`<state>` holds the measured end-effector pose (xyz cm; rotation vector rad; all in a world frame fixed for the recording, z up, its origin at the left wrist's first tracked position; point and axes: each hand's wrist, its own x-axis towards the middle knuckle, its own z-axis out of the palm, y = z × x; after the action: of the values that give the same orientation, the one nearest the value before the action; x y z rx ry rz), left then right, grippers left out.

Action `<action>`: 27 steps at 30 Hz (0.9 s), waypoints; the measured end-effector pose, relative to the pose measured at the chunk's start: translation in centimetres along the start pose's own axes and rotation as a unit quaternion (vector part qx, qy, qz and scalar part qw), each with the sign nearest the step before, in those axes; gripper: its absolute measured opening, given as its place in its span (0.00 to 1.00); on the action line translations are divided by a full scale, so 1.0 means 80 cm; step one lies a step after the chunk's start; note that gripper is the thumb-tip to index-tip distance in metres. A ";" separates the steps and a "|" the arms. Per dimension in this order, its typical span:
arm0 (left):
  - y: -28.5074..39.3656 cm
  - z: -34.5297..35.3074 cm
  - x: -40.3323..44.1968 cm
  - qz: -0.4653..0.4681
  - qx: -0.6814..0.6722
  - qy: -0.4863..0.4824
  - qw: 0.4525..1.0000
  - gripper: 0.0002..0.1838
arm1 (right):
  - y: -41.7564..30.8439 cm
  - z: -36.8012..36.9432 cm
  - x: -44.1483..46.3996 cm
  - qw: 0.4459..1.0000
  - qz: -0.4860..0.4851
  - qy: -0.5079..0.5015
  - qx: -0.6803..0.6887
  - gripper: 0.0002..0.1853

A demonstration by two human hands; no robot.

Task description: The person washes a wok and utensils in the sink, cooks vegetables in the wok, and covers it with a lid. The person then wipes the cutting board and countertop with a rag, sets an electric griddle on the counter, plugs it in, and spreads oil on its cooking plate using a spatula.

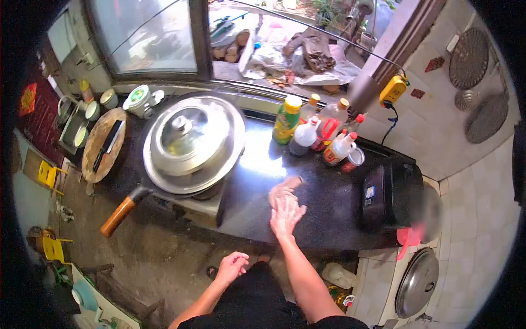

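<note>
My right hand (286,216) lies on a brownish-pink cloth (287,187), pressing it against the black countertop (249,211). Part of the cloth is hidden under the fingers. My left hand (232,267) hangs in front of my body below the counter edge, its fingers curled in, with nothing visible in them. Left of the cloth, a large pan (150,180) sits on the stove with a shiny metal lid (192,160) over it; its wooden handle (116,218) points towards the lower left.
Several sauce bottles (304,137) stand by the window. A black appliance (390,192) is on the right. A knife (107,147) lies on a round wooden board (116,159) at the left. A yellow power strip (393,90) hangs on the wall. A large metal lid (417,284) leans lower right.
</note>
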<state>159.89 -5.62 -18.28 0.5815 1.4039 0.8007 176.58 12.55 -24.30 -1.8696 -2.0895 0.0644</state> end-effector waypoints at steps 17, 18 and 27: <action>-0.182 -0.384 -0.291 0.074 -0.230 0.397 0.885 0.10 | -0.530 0.028 -0.240 0.676 0.029 -0.409 0.612 0.13; -0.181 -0.394 -0.295 0.082 -0.243 0.404 0.878 0.11 | -0.558 0.031 -0.242 0.656 0.022 -0.422 0.625 0.13; -0.141 -0.624 -0.281 0.197 -0.261 0.439 0.837 0.17 | -0.779 0.068 -0.198 0.653 0.080 -0.344 0.670 0.12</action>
<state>112.41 -35.16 -17.99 0.0296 1.7827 1.8801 116.64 -10.30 -17.06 -0.9794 -1.2493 1.9868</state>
